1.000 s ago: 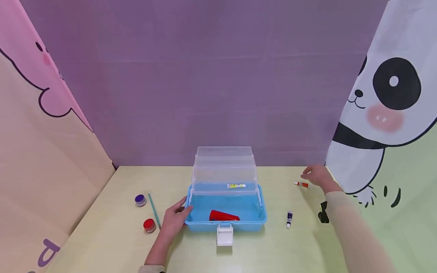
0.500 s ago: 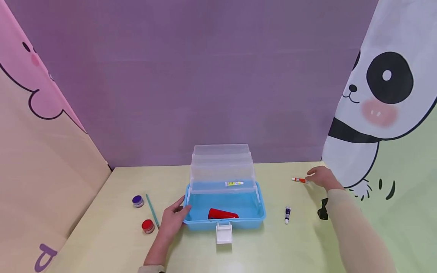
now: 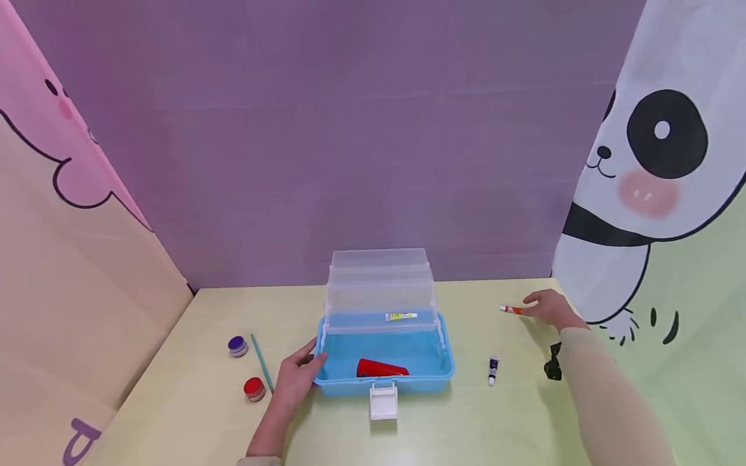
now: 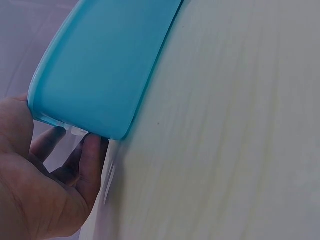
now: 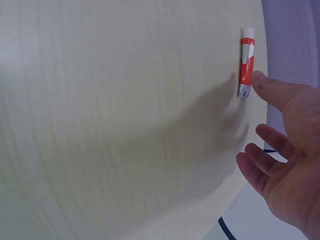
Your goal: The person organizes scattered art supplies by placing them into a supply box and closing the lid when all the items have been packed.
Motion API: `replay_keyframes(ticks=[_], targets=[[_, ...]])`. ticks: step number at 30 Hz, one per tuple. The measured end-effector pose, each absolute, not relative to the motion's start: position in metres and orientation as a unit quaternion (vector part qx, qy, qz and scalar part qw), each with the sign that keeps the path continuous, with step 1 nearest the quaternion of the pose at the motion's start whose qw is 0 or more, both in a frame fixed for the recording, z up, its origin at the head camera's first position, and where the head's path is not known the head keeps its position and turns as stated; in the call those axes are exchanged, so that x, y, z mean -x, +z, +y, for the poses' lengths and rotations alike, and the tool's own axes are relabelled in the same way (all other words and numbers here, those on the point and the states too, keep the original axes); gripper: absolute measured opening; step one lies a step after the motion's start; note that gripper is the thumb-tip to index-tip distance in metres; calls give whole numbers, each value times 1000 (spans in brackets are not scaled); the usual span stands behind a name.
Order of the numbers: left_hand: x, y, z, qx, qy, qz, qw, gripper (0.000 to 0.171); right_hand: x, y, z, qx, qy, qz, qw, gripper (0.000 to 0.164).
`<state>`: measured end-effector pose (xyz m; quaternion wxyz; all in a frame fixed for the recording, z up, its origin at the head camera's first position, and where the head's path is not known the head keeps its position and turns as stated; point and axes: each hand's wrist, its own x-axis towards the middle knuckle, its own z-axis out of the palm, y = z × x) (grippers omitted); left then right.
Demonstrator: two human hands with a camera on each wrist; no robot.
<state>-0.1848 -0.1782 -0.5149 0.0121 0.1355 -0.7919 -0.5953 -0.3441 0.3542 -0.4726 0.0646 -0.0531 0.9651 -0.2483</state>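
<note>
My left hand (image 3: pixel 296 377) grips the left end of a blue plastic box (image 3: pixel 431 384), thumb over the rim and fingers on the outer side. In the left wrist view, the curled fingers (image 4: pixel 90 165) lie against the end of the blue box (image 4: pixel 100 75). The box's clear lid (image 3: pixel 379 281) stands raised. At the back right, my right hand (image 3: pixel 550 308) is beside a red-and-white paint tube (image 3: pixel 511 310). In the right wrist view, the thumb (image 5: pixel 275 91) of the right hand (image 5: pixel 287 150) is right at the paint tube (image 5: pixel 247 65), with the other fingers loosely bent and apart.
Inside the box lie a red cylindrical object (image 3: pixel 380 368) and a yellow tube (image 3: pixel 401 316). A dark blue tube (image 3: pixel 493 370) lies right of it. To the left are a purple-lidded jar (image 3: pixel 237 346), a red-lidded jar (image 3: pixel 254 389) and a teal brush (image 3: pixel 261 361). A black object (image 3: pixel 553 362) is by the right sleeve.
My right hand has come down and closer to the red-and-white tube, now overlapping its end. The left hand stays on the box. The head view has shifted slightly.
</note>
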Motion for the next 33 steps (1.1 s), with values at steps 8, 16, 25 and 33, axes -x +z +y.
replay_keyframes(ticks=[8,16,25,33], targets=[[183,-516,-179,-143,-596,-790,7,65,350,-482,351,89,-234,967,47,39],[186,-519,-180,-134,-598,-790,8,65,346,-489,347,61,-223,972,53,26],[187,-518,-179,-132,-600,-789,2,65,342,-499,347,69,-185,980,6,21],[186,-519,-179,-134,-601,-788,9,63,341,-504,345,80,-180,980,-7,23]])
